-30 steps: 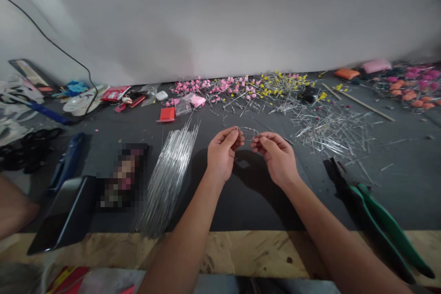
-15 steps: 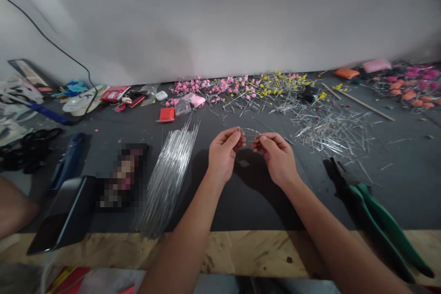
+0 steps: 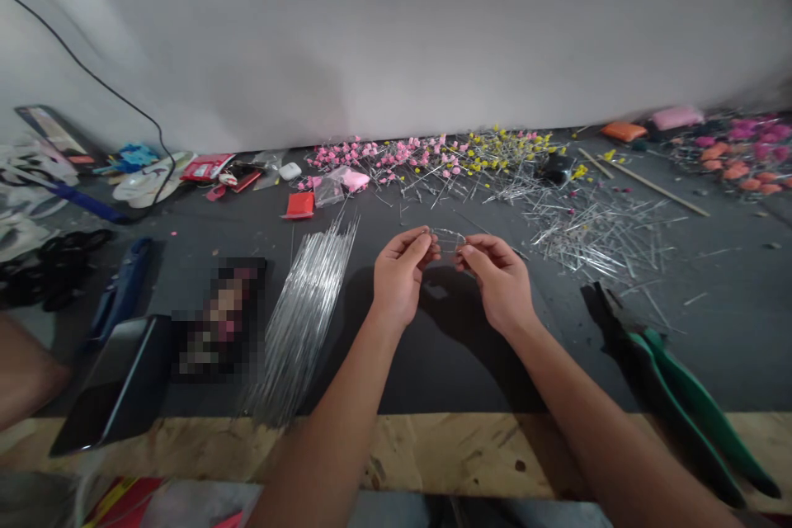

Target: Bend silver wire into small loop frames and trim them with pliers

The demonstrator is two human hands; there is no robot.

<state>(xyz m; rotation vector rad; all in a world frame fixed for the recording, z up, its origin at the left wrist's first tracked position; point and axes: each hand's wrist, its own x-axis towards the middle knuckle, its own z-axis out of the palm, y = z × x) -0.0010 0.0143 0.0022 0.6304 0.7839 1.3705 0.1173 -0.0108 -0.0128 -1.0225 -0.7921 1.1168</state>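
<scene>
My left hand (image 3: 399, 276) and my right hand (image 3: 500, 282) are held side by side above a dark grey mat (image 3: 445, 346). Both pinch the ends of a thin silver wire (image 3: 446, 236) that curves into a small loop between the fingertips. A bundle of long straight silver wires (image 3: 303, 318) lies on the mat just left of my left hand. Green-handled pliers (image 3: 668, 392) lie to the right of my right arm.
Cut wire pieces (image 3: 594, 235) are scattered at the right. Pink and yellow bead-tipped wires (image 3: 433, 153) lie along the wall. A red packet (image 3: 300, 205), a dark tablet (image 3: 115, 388) and clutter sit at the left. The mat ends at a wooden board edge (image 3: 433, 454).
Both hands stayed in place; the fingers shifted slightly on the wire loop and the right hand dropped a little.
</scene>
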